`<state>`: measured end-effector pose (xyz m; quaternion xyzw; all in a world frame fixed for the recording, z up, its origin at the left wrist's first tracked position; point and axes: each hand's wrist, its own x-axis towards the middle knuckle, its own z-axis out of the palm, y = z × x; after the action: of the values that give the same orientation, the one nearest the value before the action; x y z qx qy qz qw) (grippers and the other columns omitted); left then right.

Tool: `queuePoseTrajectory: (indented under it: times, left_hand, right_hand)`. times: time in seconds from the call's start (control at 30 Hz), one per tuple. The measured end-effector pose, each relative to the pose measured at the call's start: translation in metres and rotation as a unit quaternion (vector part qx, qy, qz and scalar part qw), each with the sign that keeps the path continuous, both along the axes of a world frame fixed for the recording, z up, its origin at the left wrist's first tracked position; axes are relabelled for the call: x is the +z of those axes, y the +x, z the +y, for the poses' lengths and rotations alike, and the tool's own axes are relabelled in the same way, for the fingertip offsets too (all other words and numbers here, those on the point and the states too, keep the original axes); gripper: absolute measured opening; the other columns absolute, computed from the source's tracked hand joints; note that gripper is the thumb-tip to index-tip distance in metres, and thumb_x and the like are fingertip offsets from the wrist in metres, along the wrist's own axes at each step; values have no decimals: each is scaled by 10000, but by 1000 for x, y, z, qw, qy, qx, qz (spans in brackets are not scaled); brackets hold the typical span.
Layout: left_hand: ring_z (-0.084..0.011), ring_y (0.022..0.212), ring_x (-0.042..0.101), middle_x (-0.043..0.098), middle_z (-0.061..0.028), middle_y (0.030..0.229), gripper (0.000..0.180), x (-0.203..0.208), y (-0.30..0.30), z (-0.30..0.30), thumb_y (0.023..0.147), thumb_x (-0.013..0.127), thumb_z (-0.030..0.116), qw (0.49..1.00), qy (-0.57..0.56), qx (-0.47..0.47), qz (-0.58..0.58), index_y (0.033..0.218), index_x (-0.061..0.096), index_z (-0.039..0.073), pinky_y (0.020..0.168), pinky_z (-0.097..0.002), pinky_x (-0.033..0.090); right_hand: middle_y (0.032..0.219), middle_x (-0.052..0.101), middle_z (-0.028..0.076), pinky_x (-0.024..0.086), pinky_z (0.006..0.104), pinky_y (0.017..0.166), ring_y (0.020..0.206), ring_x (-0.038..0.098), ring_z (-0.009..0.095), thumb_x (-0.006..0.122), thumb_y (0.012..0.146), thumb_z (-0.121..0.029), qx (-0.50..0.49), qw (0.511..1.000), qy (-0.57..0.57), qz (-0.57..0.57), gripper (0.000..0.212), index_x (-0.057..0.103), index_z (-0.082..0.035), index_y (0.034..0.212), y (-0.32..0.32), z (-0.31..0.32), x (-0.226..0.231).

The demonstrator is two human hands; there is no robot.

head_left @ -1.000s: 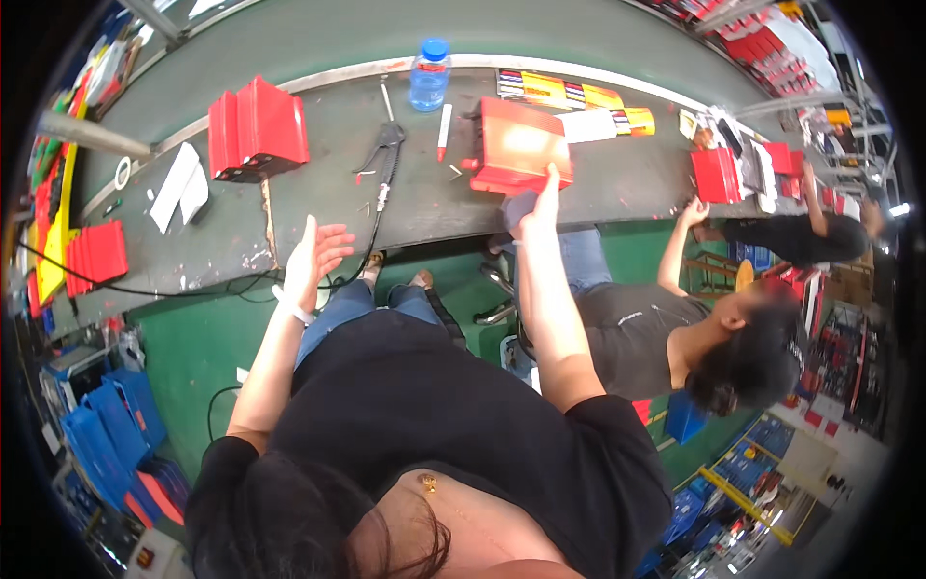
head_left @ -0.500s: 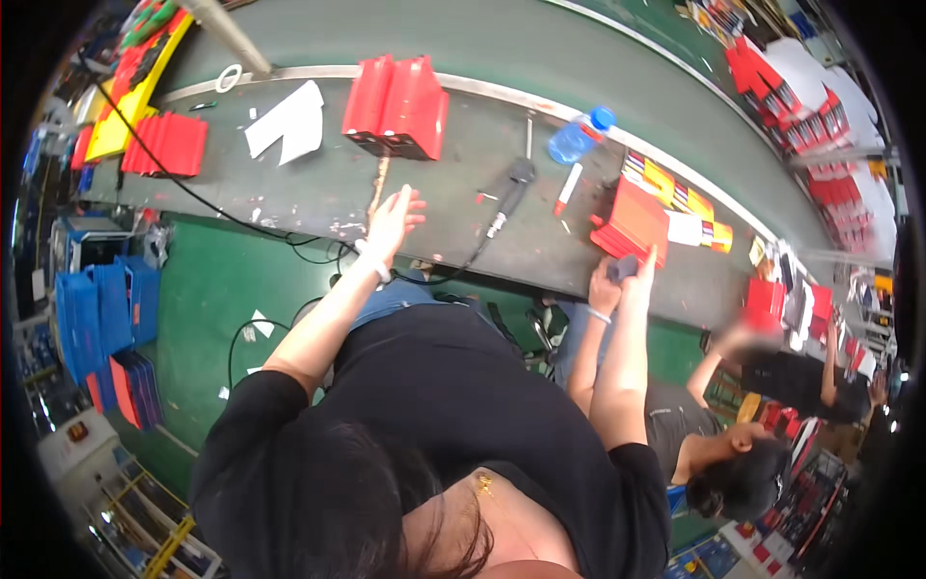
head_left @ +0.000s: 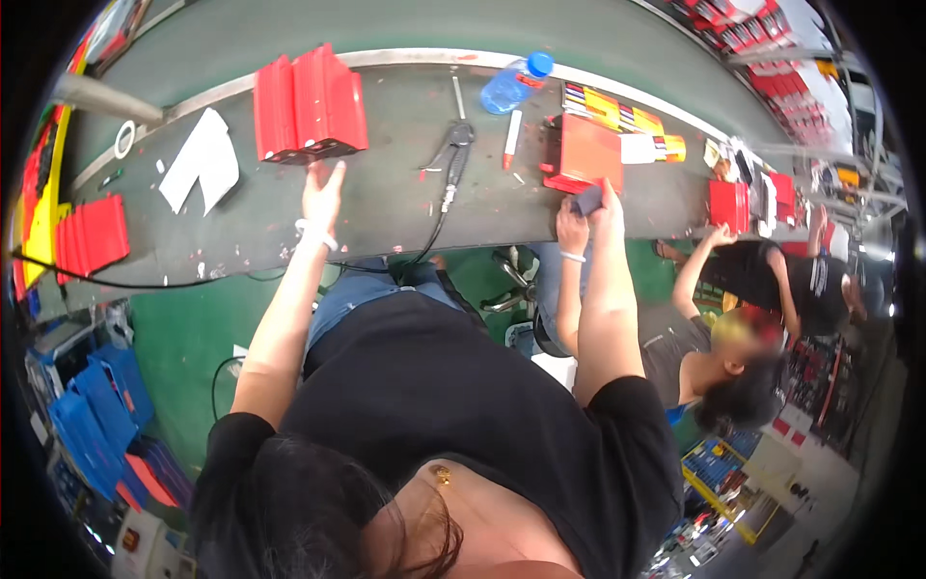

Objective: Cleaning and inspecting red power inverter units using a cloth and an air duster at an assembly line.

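Note:
My left hand, a white band at its wrist, reaches up to the near edge of two upright red cases standing side by side. Its thumb and fingers are apart, and whether they touch the cases I cannot tell. My right hand is closed on a small dark grey block, at the near edge of another red case. Part of its grip is hidden. A co-worker's hand with a light wristband comes up close beside the block.
On the dark green bench lie white paper, a cabled black tool, a marker, yellow boxes and a blue-capped bottle. More red cases stand at left. The co-worker sits at my right.
The view has swung, shifting the bench contents leftward and up. My left hand has come from below the paired cases to their near edge. My right hand stays by the block and case.

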<state>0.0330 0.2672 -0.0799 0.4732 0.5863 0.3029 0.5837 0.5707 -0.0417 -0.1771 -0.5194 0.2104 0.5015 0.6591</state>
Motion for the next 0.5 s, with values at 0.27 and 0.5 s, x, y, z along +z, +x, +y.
queuePoseTrajectory:
  times: [0.27,0.5]
  left_hand:
    - [-268,1109,521,531,-211,1203,694,-6,-20,-20,810,658,373,996,-85,4,7,1303,392,-36,927,-345,418]
    - [-151,805,611,598,-143,1083,527,8,-58,-40,825,666,292,995,-100,15,15,1204,494,-31,759,-276,474]
  right_hand:
    - [736,614,57,500,382,589,615,575,225,572,883,-346,42,986,-66,-146,251,595,-103,821,-22,16,32]
    - [751,591,44,427,249,576,639,531,128,497,891,-155,-2,885,-189,-426,170,625,-45,870,-197,100,129]
